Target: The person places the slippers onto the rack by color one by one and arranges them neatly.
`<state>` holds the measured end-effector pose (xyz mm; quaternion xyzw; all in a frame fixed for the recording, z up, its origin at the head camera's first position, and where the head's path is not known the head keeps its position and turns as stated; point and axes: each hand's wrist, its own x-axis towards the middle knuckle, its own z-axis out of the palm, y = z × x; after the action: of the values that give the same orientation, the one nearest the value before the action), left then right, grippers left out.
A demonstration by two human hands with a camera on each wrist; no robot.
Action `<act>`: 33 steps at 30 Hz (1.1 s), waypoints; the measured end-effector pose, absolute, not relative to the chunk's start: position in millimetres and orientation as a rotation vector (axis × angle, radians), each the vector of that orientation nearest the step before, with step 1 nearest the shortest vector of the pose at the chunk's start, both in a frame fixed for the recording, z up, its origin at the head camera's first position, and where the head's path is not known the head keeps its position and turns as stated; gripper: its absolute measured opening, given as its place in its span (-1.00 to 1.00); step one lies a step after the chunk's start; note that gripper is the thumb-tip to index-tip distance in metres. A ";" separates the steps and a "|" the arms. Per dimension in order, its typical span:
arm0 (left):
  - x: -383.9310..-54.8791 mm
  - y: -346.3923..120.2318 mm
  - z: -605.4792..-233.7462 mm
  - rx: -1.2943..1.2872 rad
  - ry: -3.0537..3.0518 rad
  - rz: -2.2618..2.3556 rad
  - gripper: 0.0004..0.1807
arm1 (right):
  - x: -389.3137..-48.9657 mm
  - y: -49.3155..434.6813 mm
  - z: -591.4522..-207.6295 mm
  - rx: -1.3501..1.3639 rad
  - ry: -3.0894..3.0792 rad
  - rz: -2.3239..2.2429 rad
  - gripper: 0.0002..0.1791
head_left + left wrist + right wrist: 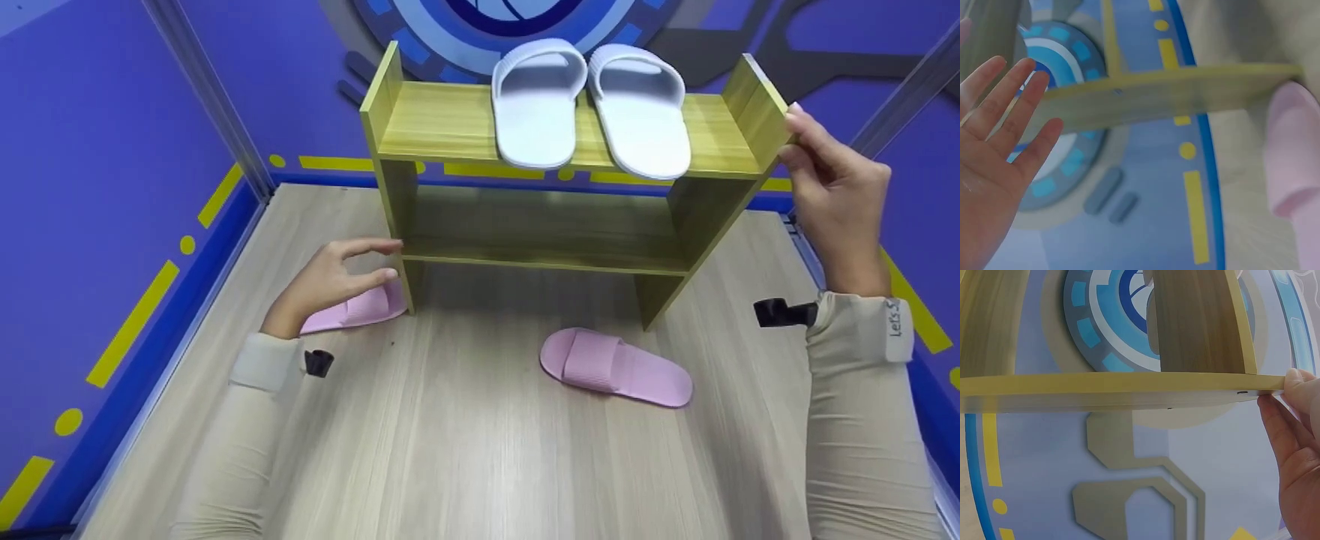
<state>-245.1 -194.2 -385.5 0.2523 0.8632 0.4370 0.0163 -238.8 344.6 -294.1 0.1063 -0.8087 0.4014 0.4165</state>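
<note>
A small wooden shoe rack [439, 124] stands on the floor, with two white slippers [535, 135] side by side on its upper shelf. With thumb and fingers, my right hand [844, 199] pinches the upper front edge of the rack's right side panel; the right wrist view shows the same hold. Beside the lower left side panel is my left hand [322, 281], thumb and forefinger apart. Its fingers look extended in the left wrist view, with nothing held. One pink slipper [367, 307] lies under that hand, partly hidden by it.
Another pink slipper [652, 375] lies on the wood-look floor [480, 465] in front of the rack. A blue patterned wall [97, 150] with yellow marks rises on the left, behind and on the right. Metal posts [206, 90] stand at the corners.
</note>
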 end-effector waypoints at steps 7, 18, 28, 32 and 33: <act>-247.6 -214.6 -402.8 0.713 2.722 1.298 -0.50 | -239.7 344.5 -294.9 0.282 -2.016 1.033 -0.60; -253.6 -238.2 -431.6 0.640 2.729 1.247 -0.42 | -239.2 344.5 -294.6 0.283 -2.023 1.012 -0.60; -255.3 -256.1 -457.6 0.505 2.777 1.113 -0.31 | -238.9 344.6 -294.5 0.270 -2.026 1.007 -0.61; -255.2 -264.3 -465.1 0.490 2.789 1.105 -0.29 | -239.8 343.9 -294.1 0.285 -2.009 1.025 -0.62; -255.2 -266.3 -466.6 0.486 2.794 1.103 -0.29 | -240.0 343.6 -293.8 0.285 -2.003 1.038 -0.62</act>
<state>-255.2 -266.3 -466.6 0.1594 0.9171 0.3622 0.0493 -240.0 343.6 -293.8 0.1136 -0.7993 0.4142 0.4202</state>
